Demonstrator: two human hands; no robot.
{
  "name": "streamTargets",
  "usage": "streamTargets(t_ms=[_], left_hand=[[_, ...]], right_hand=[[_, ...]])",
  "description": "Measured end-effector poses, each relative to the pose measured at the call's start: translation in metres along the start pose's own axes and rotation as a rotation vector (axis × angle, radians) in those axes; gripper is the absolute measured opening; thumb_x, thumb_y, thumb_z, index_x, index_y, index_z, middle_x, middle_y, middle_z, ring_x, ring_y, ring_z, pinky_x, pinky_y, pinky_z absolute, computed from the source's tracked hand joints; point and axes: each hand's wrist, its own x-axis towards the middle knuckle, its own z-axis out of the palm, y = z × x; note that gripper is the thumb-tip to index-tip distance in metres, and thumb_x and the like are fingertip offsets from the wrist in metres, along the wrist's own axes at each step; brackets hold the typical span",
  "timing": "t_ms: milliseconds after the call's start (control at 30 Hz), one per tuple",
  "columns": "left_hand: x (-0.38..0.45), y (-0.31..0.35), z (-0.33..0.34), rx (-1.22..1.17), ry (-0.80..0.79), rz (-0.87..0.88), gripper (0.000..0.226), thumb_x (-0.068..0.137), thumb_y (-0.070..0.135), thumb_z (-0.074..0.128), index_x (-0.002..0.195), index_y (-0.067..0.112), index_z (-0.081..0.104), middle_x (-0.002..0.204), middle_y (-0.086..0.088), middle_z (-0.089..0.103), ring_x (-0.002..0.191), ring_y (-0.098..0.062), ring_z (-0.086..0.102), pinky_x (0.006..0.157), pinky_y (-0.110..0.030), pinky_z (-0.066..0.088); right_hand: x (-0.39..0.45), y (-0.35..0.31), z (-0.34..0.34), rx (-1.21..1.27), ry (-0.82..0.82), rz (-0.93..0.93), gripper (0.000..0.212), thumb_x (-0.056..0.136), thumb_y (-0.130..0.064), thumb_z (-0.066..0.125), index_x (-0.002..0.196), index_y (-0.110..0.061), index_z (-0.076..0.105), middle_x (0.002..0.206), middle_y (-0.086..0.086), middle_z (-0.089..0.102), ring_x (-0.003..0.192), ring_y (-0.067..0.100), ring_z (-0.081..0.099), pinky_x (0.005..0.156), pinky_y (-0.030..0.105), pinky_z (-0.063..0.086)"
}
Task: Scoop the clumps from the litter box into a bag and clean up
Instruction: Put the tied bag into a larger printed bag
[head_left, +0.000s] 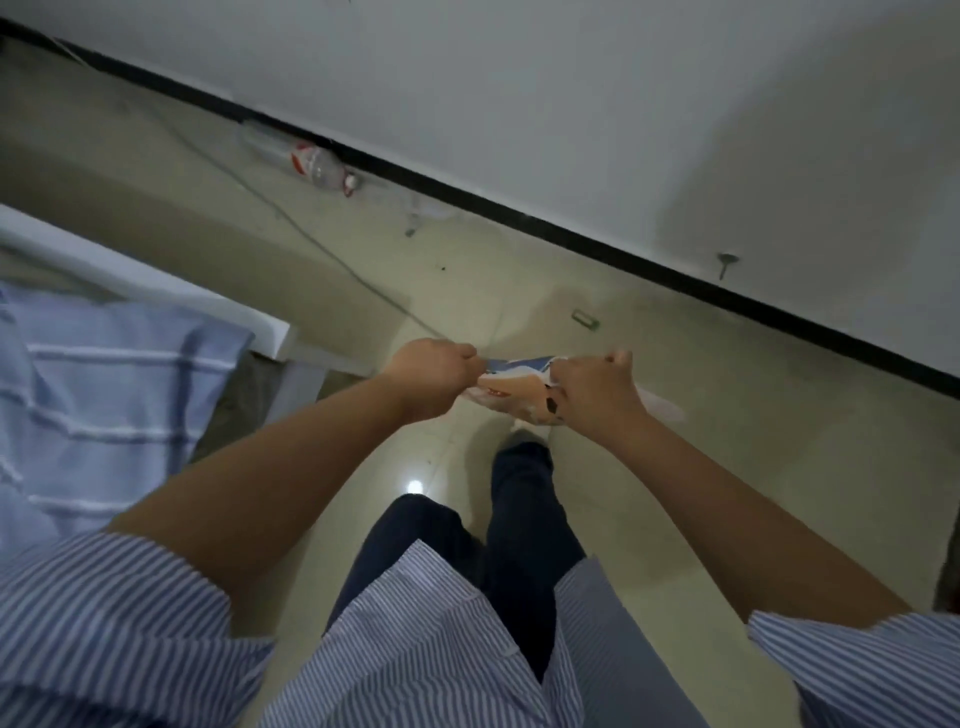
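Here, both arms reach fwd from the body, forearms bare, striped short sleeves at the elbows. Left hand (434, 376) sits at centre frame, wrist roughly straight, back of hand up, fingers curled into a fist and pinching the left end of the bag (511, 387). Right hand (592, 387) is just beside it to the right, knuckles up, thumb raised a little, fingers curled tight round the bag's right end. The hands are near each other but apart, w/ the bag stretched between them.

Bag: thin plastic, pale w/ blue, orange-red and black print, held in the air above the floor (675, 467) in front of the person's legs. A clear flap of it trails out past the right wrist. Can't tell whether it's open at the top or what's inside; picture is motion-blurred.

Below the hands: dark trousers (524, 519), one foot fwd under the bag, shoe mostly hidden. Striped shirt (415, 649) hem hangs open at bottom of frame.

Surroundings: pale glossy tile floor w/ a light glint near the knee. White wall (571, 104) w/ black skirting runs diagonally across the top. Clear plastic bottle (317, 166), red label, lies on its side against the skirting, well apart from the hands. Thin cable (311, 239) runs across the floor toward the hands. Bed (104, 374) w/ blue striped bedding and white frame at left edge.
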Motion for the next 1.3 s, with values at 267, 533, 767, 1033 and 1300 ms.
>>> streamTargets(t_ms=[267,533,767,1033,1300], left_hand=[[0.15,-0.093,0.019,-0.037,-0.093,-0.02,0.029,0.098,0.011,0.037,0.126,0.011,0.045,0.129,-0.007,0.047,0.112,-0.027,0.053,0.084,-0.034,0.043],[0.26,-0.15,0.043,-0.084,-0.104,0.029,0.028,0.102,0.017,0.031,0.125,0.009,0.044,0.125,-0.007,0.047,0.108,-0.025,0.053,0.077,-0.032,0.042],[0.348,-0.21,0.03,-0.026,-0.037,0.051,0.027,0.095,0.006,0.04,0.121,0.01,0.046,0.117,-0.008,0.051,0.103,-0.026,0.057,0.069,-0.03,0.04],[0.382,-0.219,0.036,-0.143,0.139,-0.08,0.039,0.087,0.0,0.046,0.125,0.007,0.047,0.122,-0.01,0.052,0.111,-0.027,0.049,0.077,-0.03,0.038],[0.353,-0.188,0.04,-0.248,0.008,-0.077,0.041,0.092,0.007,0.045,0.133,0.01,0.039,0.13,-0.007,0.047,0.118,-0.023,0.045,0.092,-0.031,0.041]], right_hand=[[0.167,0.037,0.009,0.097,-0.103,0.02,0.023,0.095,-0.016,0.04,0.112,-0.01,0.054,0.114,0.009,0.06,0.106,0.025,0.053,0.085,0.032,0.016],[0.282,0.063,0.016,0.077,-0.215,0.054,0.022,0.092,-0.01,0.044,0.11,-0.011,0.055,0.109,0.008,0.062,0.102,0.025,0.054,0.104,0.037,0.022],[0.379,0.085,0.001,0.01,-0.207,0.121,0.023,0.089,-0.012,0.045,0.11,-0.016,0.053,0.067,-0.006,0.039,0.07,0.018,0.045,0.084,0.034,0.027],[0.398,0.109,0.021,0.086,-0.069,0.314,0.062,0.093,-0.028,0.047,0.145,-0.017,0.017,0.152,0.006,0.019,0.143,0.026,0.012,0.114,0.051,0.008],[0.347,0.085,0.025,0.312,0.006,0.403,0.053,0.094,-0.024,0.044,0.142,-0.016,0.022,0.152,0.006,0.015,0.143,0.026,0.007,0.113,0.044,0.014]])
